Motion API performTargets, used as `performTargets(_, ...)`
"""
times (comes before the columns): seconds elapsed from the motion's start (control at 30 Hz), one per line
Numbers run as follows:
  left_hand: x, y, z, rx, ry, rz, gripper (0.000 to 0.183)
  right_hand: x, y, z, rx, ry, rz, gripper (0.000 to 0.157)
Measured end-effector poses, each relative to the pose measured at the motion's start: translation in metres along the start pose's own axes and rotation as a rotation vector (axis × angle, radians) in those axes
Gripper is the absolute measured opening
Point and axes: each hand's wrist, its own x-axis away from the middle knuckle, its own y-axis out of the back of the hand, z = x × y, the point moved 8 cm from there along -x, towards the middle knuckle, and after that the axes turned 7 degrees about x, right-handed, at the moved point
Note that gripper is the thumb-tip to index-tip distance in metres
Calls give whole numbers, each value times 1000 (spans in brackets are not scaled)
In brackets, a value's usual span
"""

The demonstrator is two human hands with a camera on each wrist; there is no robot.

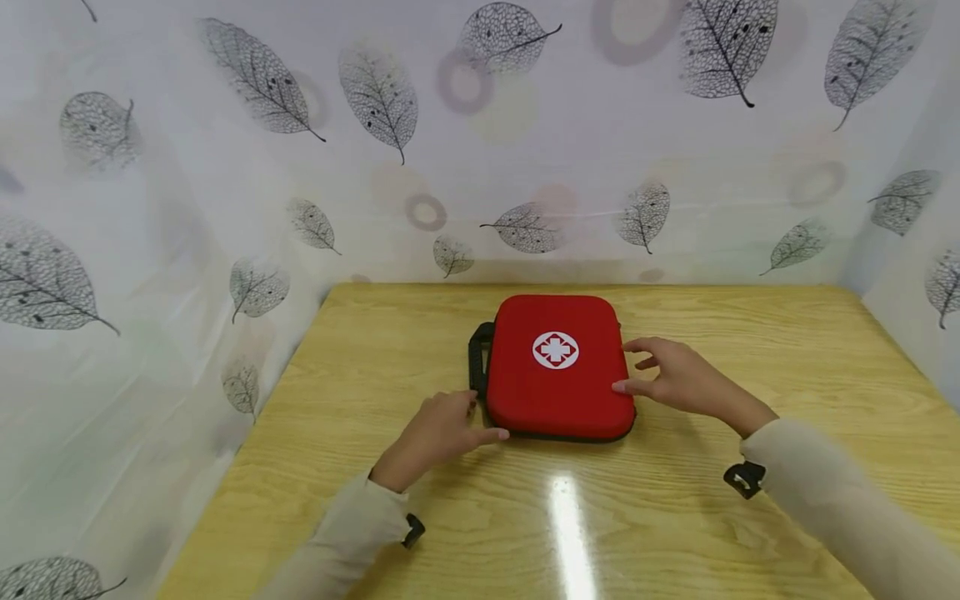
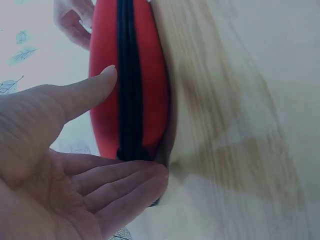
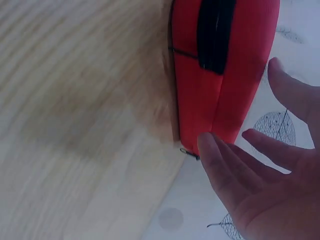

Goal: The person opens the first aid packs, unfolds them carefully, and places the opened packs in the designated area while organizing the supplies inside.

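Observation:
A red zippered first-aid case (image 1: 562,400) with a white cross emblem (image 1: 556,350) lies flat on the wooden table. Its black carrying handle (image 1: 476,358) sticks out on the left side. At the near left corner is my left hand (image 1: 441,427), thumb apart from the relaxed fingers. In the left wrist view its thumb (image 2: 95,92) is by the black zipper (image 2: 131,80), fingertips by the case's end. My right hand (image 1: 678,377) is at the right side, thumb at the top edge. The right wrist view shows its loosely bent fingers (image 3: 212,160) close to the case; contact is unclear.
The wooden table (image 1: 390,333) extends around the case and ends at a leaf-patterned sheet (image 1: 525,167) behind it. More of this sheet hangs at the left and right. A bright reflection (image 1: 572,533) lies on the tabletop in front of the case.

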Motion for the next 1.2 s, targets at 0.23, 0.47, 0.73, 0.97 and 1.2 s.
performTargets(0.23, -2, -1, -5, -15, -67, -80, 57, 5, -13, 8, -72, 4, -5, 90)
performTargets(0.47, -2, 0, -12, -25, -157, -177, 38, 8, -16, 12, -50, 30, -41, 89)
performTargets(0.73, 2, 2, -20, -38, -199, -220, 36, 8, -16, 12, -19, 22, -30, 87)
performTargets(0.97, 6, 7, -27, -81, -264, -280, 38, 9, -17, 10, -37, 13, -18, 87)
performTargets(1.2, 13, 17, -40, -99, -324, -328, 40, 12, -16, 7, -89, 13, -17, 85)
